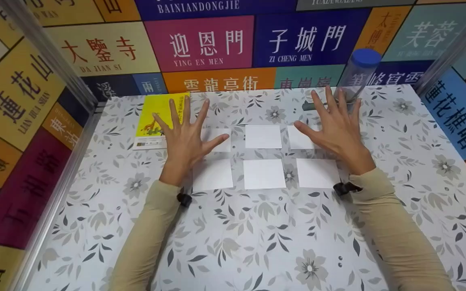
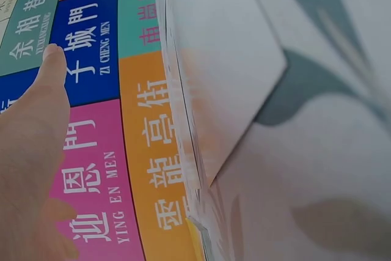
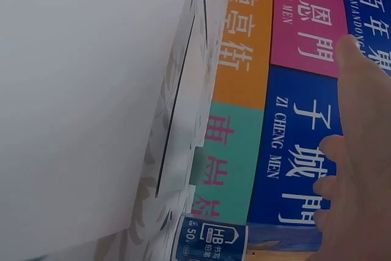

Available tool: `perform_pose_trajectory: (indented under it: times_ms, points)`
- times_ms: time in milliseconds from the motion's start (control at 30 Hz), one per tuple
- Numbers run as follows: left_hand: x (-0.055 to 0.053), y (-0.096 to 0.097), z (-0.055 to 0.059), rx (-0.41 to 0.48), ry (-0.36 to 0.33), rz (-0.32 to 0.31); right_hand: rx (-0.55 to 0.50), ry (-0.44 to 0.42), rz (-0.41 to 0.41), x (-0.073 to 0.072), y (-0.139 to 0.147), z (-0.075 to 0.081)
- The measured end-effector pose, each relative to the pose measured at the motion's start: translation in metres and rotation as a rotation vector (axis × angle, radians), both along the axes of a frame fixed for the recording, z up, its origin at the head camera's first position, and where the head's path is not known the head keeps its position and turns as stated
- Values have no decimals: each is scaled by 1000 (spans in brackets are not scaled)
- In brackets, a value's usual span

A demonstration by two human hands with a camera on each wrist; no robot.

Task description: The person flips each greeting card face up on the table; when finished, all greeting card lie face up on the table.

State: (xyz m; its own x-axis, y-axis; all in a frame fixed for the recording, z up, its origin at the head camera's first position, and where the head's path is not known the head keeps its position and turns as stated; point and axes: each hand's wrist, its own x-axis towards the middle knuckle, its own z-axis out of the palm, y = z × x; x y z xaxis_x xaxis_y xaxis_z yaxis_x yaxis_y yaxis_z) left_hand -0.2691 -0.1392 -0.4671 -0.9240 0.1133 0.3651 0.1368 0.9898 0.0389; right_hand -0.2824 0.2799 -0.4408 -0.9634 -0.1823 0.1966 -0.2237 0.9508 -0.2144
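My left hand [image 1: 185,143] is spread with straight fingers and holds nothing. It overlaps the right side of a yellow booklet [image 1: 149,121] and part of a white card [image 1: 221,141] in the head view. My right hand [image 1: 336,129], also spread and holding nothing, overlaps another white card [image 1: 299,137] and the base of a clear tube with a blue lid [image 1: 365,58]. Several white cards lie in two rows, among them a back middle card [image 1: 263,136] and a front middle card [image 1: 264,173]. In both wrist views each hand appears raised off the tabletop.
A small dark green object [image 1: 309,106] lies at the back, beside the right fingers. The floral-patterned table [image 1: 233,242] meets panels with large printed characters [image 1: 204,44] at the back and sides. On the tube, a label [image 3: 211,239] reads HB.
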Motion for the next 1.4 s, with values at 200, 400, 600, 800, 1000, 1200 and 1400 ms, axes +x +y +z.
perform_pose_trajectory:
  times_ms: [200, 400, 600, 800, 1000, 1200, 1400]
  points:
    - [4, 3, 2, -9, 33, -7, -8, 27, 5, 3, 0, -1]
    - [18, 22, 12, -25, 109, -136, -72, 75, 67, 16, 6, 2]
    - [36, 52, 20, 37, 72, -385, -92, -54, 134, 34, 17, 4]
    - [46, 97, 12, 73, -73, -577, -135, -296, 240, 45, 22, -3]
    - [51, 149, -1, 41, -276, -715, -132, -426, 298, 47, 25, -7]
    - [49, 188, -1, 20, -403, -770, -102, -436, 302, 48, 36, -5]
    - [46, 209, -4, 11, -434, -782, -57, -453, 311, 47, 41, -5]
